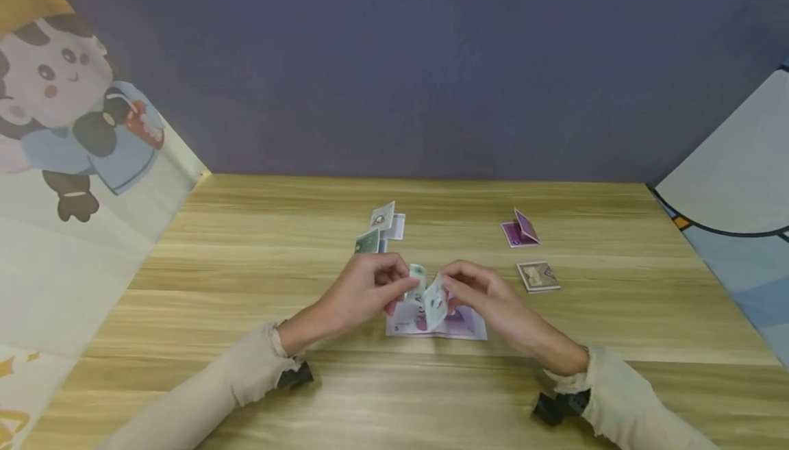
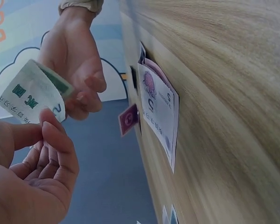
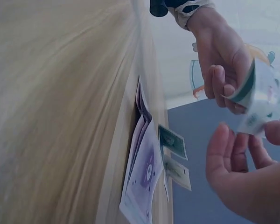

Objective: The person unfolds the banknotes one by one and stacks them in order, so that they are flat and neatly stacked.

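Note:
Both hands hold one small green-and-white play banknote (image 1: 435, 303), which is bent into a fold between them. My left hand (image 1: 370, 287) pinches its left end between thumb and forefinger. At the other end, my right hand (image 1: 490, 297) grips the note with thumb and fingertips. In the right wrist view the curved banknote (image 3: 267, 100) shows its printed side. Below the hands, a few purple banknotes (image 1: 407, 320) lie on the table in a loosely folded stack, partly covered by the held note.
Behind the left hand stand folded green banknotes (image 1: 368, 242) and a pale banknote (image 1: 382, 216). Farther right are a folded magenta banknote (image 1: 516, 232) and a flat brown one (image 1: 538, 277). A dark panel (image 1: 431, 66) borders the wooden table (image 1: 277, 217) at the back.

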A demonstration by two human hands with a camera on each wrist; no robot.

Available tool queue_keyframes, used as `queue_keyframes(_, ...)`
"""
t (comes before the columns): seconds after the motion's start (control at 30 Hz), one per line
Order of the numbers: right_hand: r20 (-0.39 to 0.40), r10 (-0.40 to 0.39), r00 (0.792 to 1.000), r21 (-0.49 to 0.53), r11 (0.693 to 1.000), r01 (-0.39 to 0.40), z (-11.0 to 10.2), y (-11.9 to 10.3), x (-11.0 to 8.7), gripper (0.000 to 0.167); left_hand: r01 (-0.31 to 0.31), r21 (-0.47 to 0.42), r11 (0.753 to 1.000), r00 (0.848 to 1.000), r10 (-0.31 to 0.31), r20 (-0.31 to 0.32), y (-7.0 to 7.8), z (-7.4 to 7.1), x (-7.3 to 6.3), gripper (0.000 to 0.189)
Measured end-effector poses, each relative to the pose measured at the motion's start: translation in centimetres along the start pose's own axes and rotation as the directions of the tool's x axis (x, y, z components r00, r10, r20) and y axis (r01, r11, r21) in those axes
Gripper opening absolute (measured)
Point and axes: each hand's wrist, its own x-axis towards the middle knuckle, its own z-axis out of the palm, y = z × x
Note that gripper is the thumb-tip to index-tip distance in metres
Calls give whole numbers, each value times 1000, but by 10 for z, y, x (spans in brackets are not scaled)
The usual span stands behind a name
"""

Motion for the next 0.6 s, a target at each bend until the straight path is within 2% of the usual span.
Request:
queue_keyframes(0.13,-54,-28,998,9,1000,29,-5,2,-2,23,-1,5,1000,1000,1,-11,-1,-2,-2,11)
queue_keyframes(0.37,-60,-81,995,-34,996,79,-16,6,-7,18,24,21,1000,1000,-23,-16,-2,-4,-4,11)
queue_keyframes(0.6,-145,-55,988,-176,984,29,-26,9,-10,16,69,68,995,997,-67,-23,-6,-6,-7,9)
